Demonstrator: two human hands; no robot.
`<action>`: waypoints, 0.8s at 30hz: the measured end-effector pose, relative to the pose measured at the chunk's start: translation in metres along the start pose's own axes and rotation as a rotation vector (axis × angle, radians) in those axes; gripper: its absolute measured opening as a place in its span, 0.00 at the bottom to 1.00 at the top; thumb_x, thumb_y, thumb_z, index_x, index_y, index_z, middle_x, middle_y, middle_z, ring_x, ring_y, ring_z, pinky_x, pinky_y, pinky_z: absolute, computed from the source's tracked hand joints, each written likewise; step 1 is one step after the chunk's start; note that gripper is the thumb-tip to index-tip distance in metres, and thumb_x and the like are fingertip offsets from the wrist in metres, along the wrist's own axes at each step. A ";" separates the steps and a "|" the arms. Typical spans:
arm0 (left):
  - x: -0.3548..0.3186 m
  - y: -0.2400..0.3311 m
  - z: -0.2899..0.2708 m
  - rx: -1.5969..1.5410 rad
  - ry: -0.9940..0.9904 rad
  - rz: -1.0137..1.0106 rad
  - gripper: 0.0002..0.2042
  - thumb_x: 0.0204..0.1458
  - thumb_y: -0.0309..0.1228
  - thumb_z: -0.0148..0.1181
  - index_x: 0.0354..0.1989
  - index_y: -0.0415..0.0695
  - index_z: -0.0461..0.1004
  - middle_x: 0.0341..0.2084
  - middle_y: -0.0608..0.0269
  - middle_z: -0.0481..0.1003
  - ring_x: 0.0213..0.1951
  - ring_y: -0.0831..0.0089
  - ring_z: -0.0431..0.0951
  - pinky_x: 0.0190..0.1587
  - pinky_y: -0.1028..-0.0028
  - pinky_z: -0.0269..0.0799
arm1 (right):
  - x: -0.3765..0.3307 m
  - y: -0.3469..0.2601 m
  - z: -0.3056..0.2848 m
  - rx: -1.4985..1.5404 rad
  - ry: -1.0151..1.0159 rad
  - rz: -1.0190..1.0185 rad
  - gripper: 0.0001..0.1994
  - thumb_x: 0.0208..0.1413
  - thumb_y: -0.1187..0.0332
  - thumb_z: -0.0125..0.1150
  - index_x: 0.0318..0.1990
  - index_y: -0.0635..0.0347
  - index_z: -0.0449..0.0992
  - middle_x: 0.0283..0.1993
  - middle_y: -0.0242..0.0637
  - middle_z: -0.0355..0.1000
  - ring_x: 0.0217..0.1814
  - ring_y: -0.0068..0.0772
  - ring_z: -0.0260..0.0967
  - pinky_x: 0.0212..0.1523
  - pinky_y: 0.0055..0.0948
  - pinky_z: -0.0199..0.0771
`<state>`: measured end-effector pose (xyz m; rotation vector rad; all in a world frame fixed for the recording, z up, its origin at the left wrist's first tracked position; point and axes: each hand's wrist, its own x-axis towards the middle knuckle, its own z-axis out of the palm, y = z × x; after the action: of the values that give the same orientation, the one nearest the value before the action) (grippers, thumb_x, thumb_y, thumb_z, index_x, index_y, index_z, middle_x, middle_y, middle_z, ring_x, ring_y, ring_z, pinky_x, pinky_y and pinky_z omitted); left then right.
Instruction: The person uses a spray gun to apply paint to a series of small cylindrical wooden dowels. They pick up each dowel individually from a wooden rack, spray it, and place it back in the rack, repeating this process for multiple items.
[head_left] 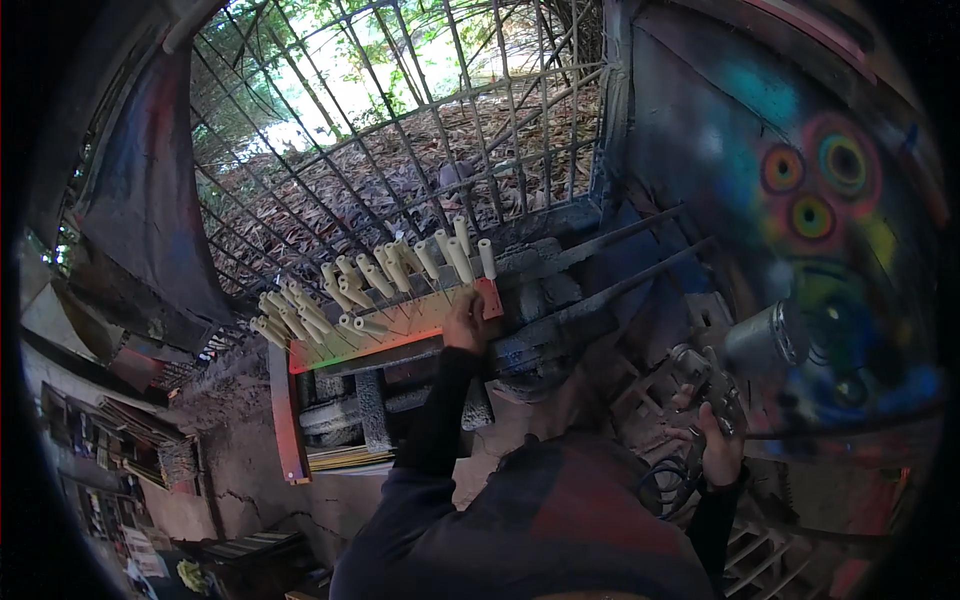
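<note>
we see our own body at the bottom centre of the frame: a dark top, navy at the shoulders with a dull red patch across the chest. long black sleeves, snug on the forearms, run out to both wrists. our left hand point(466, 322) and right hand point(716, 447) are bare, with no gloves, rings or watch showing.

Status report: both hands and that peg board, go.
Left hand gripping the peg board at its right end. Right hand closed on the spray gun. Nothing between gun and board.
</note>
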<state>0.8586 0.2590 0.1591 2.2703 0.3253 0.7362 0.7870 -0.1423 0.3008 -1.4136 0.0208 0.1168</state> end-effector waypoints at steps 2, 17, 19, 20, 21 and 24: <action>-0.029 0.036 0.002 -0.123 -0.022 0.151 0.05 0.55 0.26 0.56 0.37 0.40 0.74 0.25 0.53 0.74 0.28 0.57 0.77 0.31 0.64 0.71 | -0.002 -0.009 0.005 0.054 0.007 0.046 0.14 0.64 0.68 0.52 0.53 0.66 0.70 0.46 0.40 0.73 0.44 0.28 0.71 0.31 0.29 0.81; -0.015 0.095 0.087 -0.393 -0.526 0.113 0.07 0.50 0.28 0.60 0.34 0.38 0.79 0.24 0.57 0.75 0.25 0.64 0.79 0.29 0.68 0.71 | -0.005 -0.049 0.017 -0.260 0.140 -0.176 0.13 0.61 0.64 0.56 0.44 0.66 0.74 0.38 0.36 0.74 0.36 0.21 0.70 0.22 0.20 0.73; -0.012 0.104 0.084 -0.406 -0.554 0.099 0.07 0.51 0.26 0.59 0.35 0.36 0.78 0.23 0.59 0.74 0.23 0.70 0.77 0.27 0.71 0.70 | -0.007 -0.043 0.014 -0.260 0.117 -0.165 0.12 0.60 0.65 0.58 0.43 0.66 0.74 0.38 0.36 0.74 0.36 0.20 0.71 0.22 0.20 0.72; -0.012 0.109 0.082 -0.413 -0.564 0.086 0.06 0.52 0.25 0.59 0.35 0.35 0.78 0.23 0.60 0.74 0.22 0.73 0.77 0.26 0.72 0.70 | -0.009 -0.045 0.017 -0.259 0.117 -0.109 0.10 0.60 0.67 0.58 0.42 0.67 0.75 0.37 0.35 0.74 0.35 0.19 0.71 0.23 0.20 0.72; -0.011 0.108 0.084 -0.402 -0.539 0.137 0.06 0.52 0.25 0.59 0.35 0.35 0.78 0.23 0.60 0.74 0.22 0.73 0.76 0.26 0.72 0.70 | -0.011 -0.043 0.016 -0.293 0.102 -0.096 0.10 0.60 0.67 0.58 0.42 0.66 0.75 0.37 0.34 0.74 0.34 0.19 0.71 0.23 0.19 0.71; -0.010 0.106 0.088 -0.384 -0.484 0.231 0.06 0.51 0.26 0.59 0.34 0.36 0.78 0.23 0.59 0.74 0.22 0.72 0.76 0.26 0.72 0.70 | -0.014 -0.030 0.013 -0.324 0.068 -0.065 0.16 0.58 0.68 0.61 0.51 0.66 0.73 0.26 0.29 0.72 0.20 0.15 0.67 0.21 0.19 0.68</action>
<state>0.9048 0.1303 0.1784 2.0467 -0.2887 0.3032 0.7748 -0.1345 0.3334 -1.7401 0.0128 0.0180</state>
